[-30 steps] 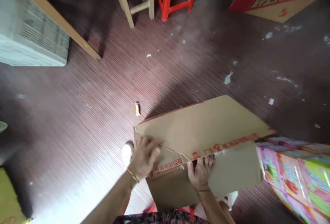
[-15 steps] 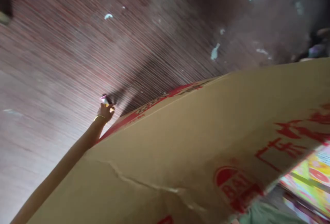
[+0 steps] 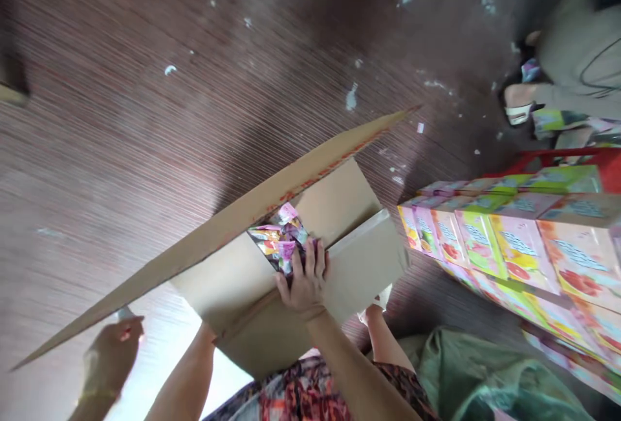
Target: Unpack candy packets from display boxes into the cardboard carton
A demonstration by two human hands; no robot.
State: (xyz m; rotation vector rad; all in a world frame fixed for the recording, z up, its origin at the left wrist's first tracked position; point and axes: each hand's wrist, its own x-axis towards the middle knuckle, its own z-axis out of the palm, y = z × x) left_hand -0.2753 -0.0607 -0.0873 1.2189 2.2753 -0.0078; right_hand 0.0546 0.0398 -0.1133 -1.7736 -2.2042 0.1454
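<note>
A cardboard carton (image 3: 339,201) stands in front of me between my legs, its flaps spread. One long cardboard flap (image 3: 291,178) rises along its far side, seen nearly edge-on. Through the gap between the flaps show shiny purple, pink and orange packets (image 3: 286,240). My right hand (image 3: 305,282) lies with fingers spread at the gap, fingertips over the packets and the palm by the near flap. Left of the carton, my left hand (image 3: 114,350) has its fingers curled, slightly blurred, near the long flap's left part. A small pale thing shows at its fingertips; its kind is unclear.
Colourful printed boxes (image 3: 514,240) stand stacked at the right, by a red crate edge (image 3: 609,162). A green sack (image 3: 504,376) lies at the lower right. Another person (image 3: 577,52) sits or crouches at the upper right. White scraps dot the ridged brown floor (image 3: 194,130).
The printed cardboard that filled the lower view now stands farther off, almost edge-on, uncovering the carton, packets and my right hand. My left hand appears lower and farther left, still holding something small.
</note>
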